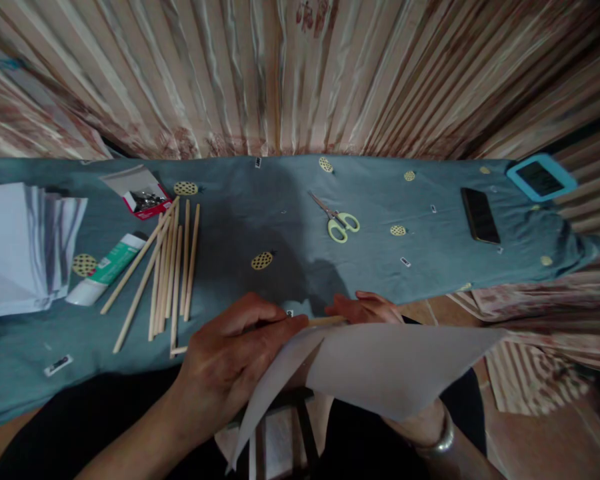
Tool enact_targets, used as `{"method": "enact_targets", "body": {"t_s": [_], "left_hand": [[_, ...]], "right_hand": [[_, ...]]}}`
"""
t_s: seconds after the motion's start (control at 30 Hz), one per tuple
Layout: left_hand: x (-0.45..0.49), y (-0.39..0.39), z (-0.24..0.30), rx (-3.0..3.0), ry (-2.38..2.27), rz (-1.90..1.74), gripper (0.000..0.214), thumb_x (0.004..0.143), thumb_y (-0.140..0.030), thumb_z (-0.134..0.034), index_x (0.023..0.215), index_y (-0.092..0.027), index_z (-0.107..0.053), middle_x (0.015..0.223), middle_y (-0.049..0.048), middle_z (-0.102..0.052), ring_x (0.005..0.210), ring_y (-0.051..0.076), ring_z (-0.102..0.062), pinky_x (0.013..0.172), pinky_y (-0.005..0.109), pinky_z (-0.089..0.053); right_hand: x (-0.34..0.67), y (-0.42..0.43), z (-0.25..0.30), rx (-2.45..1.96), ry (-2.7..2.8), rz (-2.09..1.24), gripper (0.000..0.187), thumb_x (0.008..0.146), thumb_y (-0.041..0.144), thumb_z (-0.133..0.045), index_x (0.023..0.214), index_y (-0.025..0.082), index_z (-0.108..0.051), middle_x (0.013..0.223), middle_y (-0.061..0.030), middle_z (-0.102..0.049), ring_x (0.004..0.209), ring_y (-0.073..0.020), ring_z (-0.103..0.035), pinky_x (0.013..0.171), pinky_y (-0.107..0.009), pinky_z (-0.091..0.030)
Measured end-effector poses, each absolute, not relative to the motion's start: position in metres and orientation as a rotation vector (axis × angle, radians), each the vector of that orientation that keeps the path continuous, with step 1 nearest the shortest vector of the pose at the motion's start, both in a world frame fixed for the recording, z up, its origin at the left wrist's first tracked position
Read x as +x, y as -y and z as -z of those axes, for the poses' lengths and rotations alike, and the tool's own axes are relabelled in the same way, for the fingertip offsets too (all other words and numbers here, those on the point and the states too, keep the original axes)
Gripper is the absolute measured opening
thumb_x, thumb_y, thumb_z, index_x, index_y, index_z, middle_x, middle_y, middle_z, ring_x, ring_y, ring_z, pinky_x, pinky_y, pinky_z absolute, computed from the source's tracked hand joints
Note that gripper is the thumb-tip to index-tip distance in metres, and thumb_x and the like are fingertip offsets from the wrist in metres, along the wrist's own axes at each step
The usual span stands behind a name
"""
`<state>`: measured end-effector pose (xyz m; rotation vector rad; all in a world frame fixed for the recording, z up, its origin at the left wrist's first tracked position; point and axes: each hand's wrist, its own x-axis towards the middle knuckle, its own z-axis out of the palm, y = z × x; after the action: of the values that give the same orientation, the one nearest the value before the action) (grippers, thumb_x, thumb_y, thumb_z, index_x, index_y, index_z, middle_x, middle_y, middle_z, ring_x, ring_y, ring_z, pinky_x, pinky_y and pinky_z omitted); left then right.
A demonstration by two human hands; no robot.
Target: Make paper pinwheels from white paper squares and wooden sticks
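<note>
Near the front edge of the table, a sheet of white paper (380,363) hangs curled over my lap, with a pale wooden stick (327,321) along its upper edge. My left hand (243,343) is closed over the left part of the stick and the paper's edge. At the right end of the stick, my right hand (367,310) grips the same edge, its palm and thumb mostly hidden behind the paper. Several loose wooden sticks (173,267) lie left of my left hand. Green-handled scissors (337,220) lie partly open beyond both hands.
A stack of white paper (10,247), a green-and-white glue tube (107,268) and a red box of small metal pieces (147,200) lie on the left. A black phone (480,215) and a blue-framed device (541,177) are at the right. A pleated curtain (280,80) hangs behind the table.
</note>
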<state>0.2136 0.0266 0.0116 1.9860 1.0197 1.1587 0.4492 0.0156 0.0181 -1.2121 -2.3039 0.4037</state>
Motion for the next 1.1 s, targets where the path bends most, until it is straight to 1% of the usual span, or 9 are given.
{"method": "enact_targets", "body": {"t_s": [0.17, 0.37, 0.57, 0.73, 0.83, 0.93, 1.03, 1.1], "left_hand": [[0.2131, -0.0258, -0.0085, 1.945, -1.002, -1.160, 0.029, 0.098, -0.023, -0.050, 0.120, -0.026, -0.068, 0.095, 0.0046, -0.066, 0.082, 0.013, -0.065, 0.067, 0.021, -0.054], [0.2150, -0.0259, -0.0101, 1.902, -1.014, -1.136, 0.028, 0.097, -0.021, -0.052, 0.119, -0.028, -0.069, 0.094, 0.0031, -0.067, 0.081, 0.011, -0.065, 0.066, 0.018, -0.053], [0.2172, -0.0253, -0.0144, 1.855, -1.068, -1.101, 0.026, 0.097, -0.025, -0.052, 0.112, -0.029, -0.073, 0.090, 0.0032, -0.069, 0.077, 0.012, -0.067, 0.062, 0.018, -0.053], [0.2174, -0.0249, -0.0157, 1.869, -1.057, -1.093, 0.028, 0.094, -0.017, -0.055, 0.115, -0.030, -0.071, 0.092, 0.0016, -0.068, 0.079, 0.011, -0.067, 0.063, 0.016, -0.053], [0.2183, -0.0243, -0.0163, 1.840, -1.051, -1.096, 0.028, 0.094, -0.016, -0.054, 0.113, -0.028, -0.072, 0.091, 0.0020, -0.068, 0.078, 0.011, -0.067, 0.063, 0.016, -0.054], [0.2192, -0.0232, -0.0158, 1.809, -1.064, -1.099, 0.026, 0.096, -0.021, -0.053, 0.111, -0.028, -0.073, 0.090, 0.0030, -0.068, 0.077, 0.012, -0.067, 0.062, 0.017, -0.054], [0.2195, -0.0223, -0.0150, 1.791, -1.083, -1.084, 0.025, 0.097, -0.025, -0.052, 0.109, -0.027, -0.074, 0.089, 0.0037, -0.069, 0.075, 0.012, -0.067, 0.060, 0.017, -0.054], [0.2194, -0.0222, -0.0155, 1.790, -1.092, -1.064, 0.025, 0.096, -0.024, -0.053, 0.109, -0.027, -0.074, 0.089, 0.0034, -0.069, 0.075, 0.012, -0.067, 0.061, 0.017, -0.054]], "right_hand": [[0.4477, -0.0168, -0.0174, -1.210, 2.285, -0.401, 0.049, 0.095, 0.023, -0.042, 0.144, 0.024, -0.038, 0.115, -0.0089, -0.067, 0.110, -0.0269, -0.064, 0.107, -0.050, -0.047], [0.4454, -0.0194, -0.0178, -1.193, 2.302, -0.330, 0.039, 0.095, 0.024, -0.042, 0.134, 0.021, -0.045, 0.106, -0.0085, -0.069, 0.102, -0.0252, -0.066, 0.102, -0.051, -0.051], [0.4474, -0.0179, -0.0194, -1.185, 2.314, -0.350, 0.040, 0.093, 0.021, -0.043, 0.133, 0.021, -0.046, 0.112, -0.0085, -0.068, 0.108, -0.0248, -0.064, 0.104, -0.051, -0.050], [0.4439, -0.0182, -0.0188, -1.245, 2.303, -0.315, 0.036, 0.092, 0.021, -0.044, 0.128, 0.023, -0.049, 0.110, -0.0073, -0.069, 0.105, -0.0243, -0.065, 0.104, -0.050, -0.050], [0.4432, -0.0176, -0.0170, -1.261, 2.311, -0.315, 0.036, 0.094, 0.024, -0.043, 0.129, 0.023, -0.048, 0.110, -0.0075, -0.069, 0.105, -0.0246, -0.065, 0.104, -0.051, -0.049], [0.4448, -0.0150, -0.0157, -1.264, 2.295, -0.319, 0.037, 0.095, 0.028, -0.043, 0.131, 0.024, -0.046, 0.110, -0.0075, -0.069, 0.105, -0.0255, -0.065, 0.103, -0.051, -0.050], [0.4478, -0.0118, -0.0148, -1.256, 2.281, -0.372, 0.041, 0.094, 0.031, -0.045, 0.135, 0.025, -0.044, 0.116, -0.0076, -0.068, 0.111, -0.0268, -0.063, 0.106, -0.052, -0.050], [0.4499, -0.0098, -0.0131, -1.245, 2.280, -0.407, 0.044, 0.094, 0.032, -0.046, 0.137, 0.025, -0.043, 0.120, -0.0081, -0.067, 0.114, -0.0282, -0.062, 0.108, -0.054, -0.048]]}}
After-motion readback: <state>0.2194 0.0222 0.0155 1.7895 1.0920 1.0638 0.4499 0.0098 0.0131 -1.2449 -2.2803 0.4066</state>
